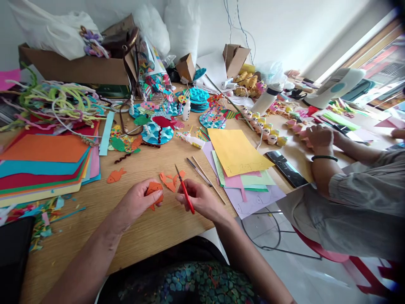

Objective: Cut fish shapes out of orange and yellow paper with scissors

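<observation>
Pinched between thumb and fingers of my left hand [139,197] is an orange paper fish [154,193] with drawn lines. My right hand [196,197] holds red-handled scissors [186,194], their dark blades pointing up and away over the table. Orange paper scraps [169,181] lie on the wood between and just beyond the two hands. Another orange paper fish [116,175] lies flat to the left of my left hand. Two thin brushes and a wooden stick [209,179] rest right of the scissors.
Coloured paper sheets [41,147] are stacked at left; yellow, green and purple sheets [237,150] lie at right. Behind stand decorated blue paper pieces [157,133], glue bottles [195,142] and a cardboard box [76,69]. Another person's arms [322,143] reach over the table at right.
</observation>
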The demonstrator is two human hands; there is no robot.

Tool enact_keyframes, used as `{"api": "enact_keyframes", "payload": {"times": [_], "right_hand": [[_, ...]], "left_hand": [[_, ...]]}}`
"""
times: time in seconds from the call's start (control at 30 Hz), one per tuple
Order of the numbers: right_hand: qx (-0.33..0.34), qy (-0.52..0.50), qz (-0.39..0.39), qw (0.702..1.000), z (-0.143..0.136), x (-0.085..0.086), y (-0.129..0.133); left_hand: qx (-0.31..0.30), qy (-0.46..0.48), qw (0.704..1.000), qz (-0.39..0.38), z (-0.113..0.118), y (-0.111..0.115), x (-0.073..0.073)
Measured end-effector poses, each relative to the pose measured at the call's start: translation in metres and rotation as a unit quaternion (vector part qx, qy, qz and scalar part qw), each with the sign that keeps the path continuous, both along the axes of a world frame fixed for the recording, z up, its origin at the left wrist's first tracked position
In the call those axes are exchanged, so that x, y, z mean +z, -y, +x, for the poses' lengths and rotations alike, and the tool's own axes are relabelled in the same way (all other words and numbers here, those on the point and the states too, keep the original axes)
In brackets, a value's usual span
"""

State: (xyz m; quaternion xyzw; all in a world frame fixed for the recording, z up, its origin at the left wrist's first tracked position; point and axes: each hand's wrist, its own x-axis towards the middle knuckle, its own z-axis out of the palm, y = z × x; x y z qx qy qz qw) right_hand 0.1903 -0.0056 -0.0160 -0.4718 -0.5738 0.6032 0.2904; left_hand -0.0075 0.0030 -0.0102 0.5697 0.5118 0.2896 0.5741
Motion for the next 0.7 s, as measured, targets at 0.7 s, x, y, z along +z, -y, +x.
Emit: {"api": "enact_keyframes", "payload": {"times": [0.7], "right_hand": [[-0.169,-0.243,0.025,0.955,-0.054,0.026,-0.014]], "left_hand": [[0.139,0.169,0.973,0.079,-0.005,0.025,-0.005]]}}
